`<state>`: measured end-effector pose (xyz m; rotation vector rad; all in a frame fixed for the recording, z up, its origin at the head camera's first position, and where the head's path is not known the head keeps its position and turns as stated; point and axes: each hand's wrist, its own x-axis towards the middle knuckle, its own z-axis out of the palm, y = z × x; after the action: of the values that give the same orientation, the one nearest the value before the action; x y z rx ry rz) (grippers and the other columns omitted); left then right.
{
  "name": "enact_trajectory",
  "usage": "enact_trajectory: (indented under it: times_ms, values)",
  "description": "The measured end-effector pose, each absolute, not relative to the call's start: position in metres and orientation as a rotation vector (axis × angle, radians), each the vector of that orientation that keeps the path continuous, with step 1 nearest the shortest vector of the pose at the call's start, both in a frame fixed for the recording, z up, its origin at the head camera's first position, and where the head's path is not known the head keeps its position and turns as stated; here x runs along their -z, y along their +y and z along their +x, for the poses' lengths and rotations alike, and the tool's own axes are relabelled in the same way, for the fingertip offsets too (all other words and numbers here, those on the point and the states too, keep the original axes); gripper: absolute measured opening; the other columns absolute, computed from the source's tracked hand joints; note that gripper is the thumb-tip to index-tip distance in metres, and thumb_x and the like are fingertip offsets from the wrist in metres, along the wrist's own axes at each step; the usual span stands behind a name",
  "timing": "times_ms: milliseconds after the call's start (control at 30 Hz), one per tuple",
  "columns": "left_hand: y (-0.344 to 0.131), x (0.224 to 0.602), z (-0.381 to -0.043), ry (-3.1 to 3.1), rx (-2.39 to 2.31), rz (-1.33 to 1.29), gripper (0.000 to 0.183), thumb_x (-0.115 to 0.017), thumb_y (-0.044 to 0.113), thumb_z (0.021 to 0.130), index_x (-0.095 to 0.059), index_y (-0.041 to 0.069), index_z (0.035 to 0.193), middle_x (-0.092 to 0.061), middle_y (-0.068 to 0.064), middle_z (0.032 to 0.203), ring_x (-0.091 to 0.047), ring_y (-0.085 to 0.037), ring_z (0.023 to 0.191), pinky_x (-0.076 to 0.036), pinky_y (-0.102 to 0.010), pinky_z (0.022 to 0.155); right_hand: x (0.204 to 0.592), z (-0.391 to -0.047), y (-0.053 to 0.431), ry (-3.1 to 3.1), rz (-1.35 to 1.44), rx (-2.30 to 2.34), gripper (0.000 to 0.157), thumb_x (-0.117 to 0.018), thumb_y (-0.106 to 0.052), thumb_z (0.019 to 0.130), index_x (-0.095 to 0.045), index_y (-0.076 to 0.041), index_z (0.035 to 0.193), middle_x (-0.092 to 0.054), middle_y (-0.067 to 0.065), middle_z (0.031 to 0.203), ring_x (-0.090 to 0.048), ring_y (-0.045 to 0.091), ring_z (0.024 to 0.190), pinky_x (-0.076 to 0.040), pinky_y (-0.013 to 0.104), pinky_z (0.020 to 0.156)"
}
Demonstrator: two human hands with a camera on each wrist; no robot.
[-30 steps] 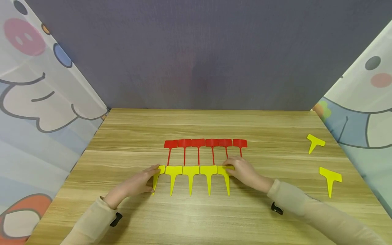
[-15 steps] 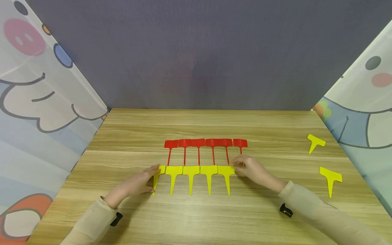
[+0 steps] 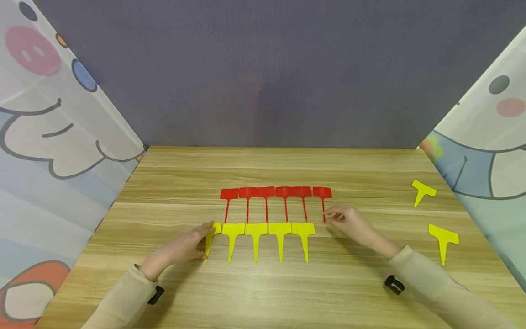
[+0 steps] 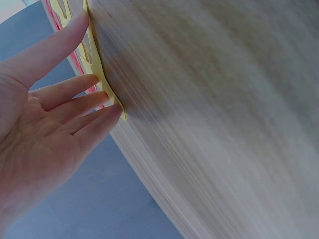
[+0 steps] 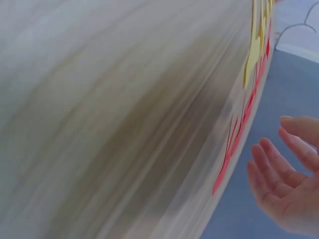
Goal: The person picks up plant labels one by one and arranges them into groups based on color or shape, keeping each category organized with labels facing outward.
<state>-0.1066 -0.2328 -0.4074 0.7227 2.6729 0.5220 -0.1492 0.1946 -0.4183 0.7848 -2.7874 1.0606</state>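
Several yellow T-shaped plant labels (image 3: 256, 230) lie side by side in a row, stems pointing towards me. My left hand (image 3: 185, 246) rests on the leftmost yellow label (image 3: 217, 227). In the left wrist view, its fairly straight fingertips touch that label's head and the thumb touches the stem end. Behind them is a row of red T-shaped plant labels (image 3: 266, 191) with thin stems. My right hand (image 3: 353, 225) is right of the yellow row, near the rightmost red label's stem. The right wrist view shows that hand (image 5: 289, 179) with loosely bent fingers and nothing in them.
Two more yellow labels lie apart at the right of the wooden table (image 3: 263, 297): one tilted label (image 3: 423, 192) farther back, one label (image 3: 444, 237) nearer. A dark grey panel (image 3: 263, 73) stands behind the table. Printed curtains (image 3: 493, 173) flank both sides.
My right hand has let go of the rightmost yellow label in the row and moved right. That label stays in place. The left hand has not moved.
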Motion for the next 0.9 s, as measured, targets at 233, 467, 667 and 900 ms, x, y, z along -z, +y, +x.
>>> enact_trajectory:
  times_ms: [233, 467, 667, 900]
  values:
    - [-0.233, 0.408, -0.106, 2.678, -0.522, 0.72, 0.065, -0.074, 0.01, 0.068, -0.045, -0.01, 0.122, -0.03, -0.026, 0.136, -0.034, -0.042, 0.12, -0.034, -0.05, 0.094, 0.413, -0.149, 0.21, -2.825, 0.747, -1.118, 0.024, -0.062, 0.006, 0.076, -0.062, 0.005, 0.1, -0.062, 0.018, 0.1, -0.06, 0.025, 0.079, -0.052, 0.031, 0.067]
    - [-0.232, 0.41, -0.106, 2.679, -0.528, 0.711, 0.065, -0.074, 0.01, 0.067, -0.045, -0.01, 0.122, -0.03, -0.026, 0.136, -0.033, -0.041, 0.121, -0.034, -0.049, 0.094, 0.407, -0.147, 0.23, -2.837, 0.699, -1.156, 0.025, -0.059, 0.006, 0.079, -0.059, 0.009, 0.103, -0.06, 0.022, 0.102, -0.059, 0.031, 0.082, -0.051, 0.037, 0.068]
    - [-0.233, 0.41, -0.106, 2.678, -0.526, 0.719, 0.065, -0.074, 0.009, 0.067, -0.045, -0.011, 0.122, -0.03, -0.027, 0.136, -0.033, -0.042, 0.121, -0.034, -0.051, 0.094, 0.399, -0.144, 0.247, -2.846, 0.618, -1.137, 0.025, -0.058, 0.003, 0.081, -0.058, 0.009, 0.106, -0.059, 0.023, 0.103, -0.058, 0.033, 0.084, -0.05, 0.034, 0.068]
    - [-0.234, 0.411, -0.106, 2.686, -0.524, 0.726, 0.065, -0.074, 0.01, 0.067, -0.046, -0.01, 0.122, -0.031, -0.026, 0.136, -0.034, -0.041, 0.121, -0.034, -0.05, 0.095, 0.396, -0.14, 0.268, -2.824, 0.548, -1.061, 0.027, -0.059, 0.001, 0.081, -0.057, 0.009, 0.108, -0.06, 0.024, 0.101, -0.06, 0.021, 0.081, -0.05, 0.028, 0.067]
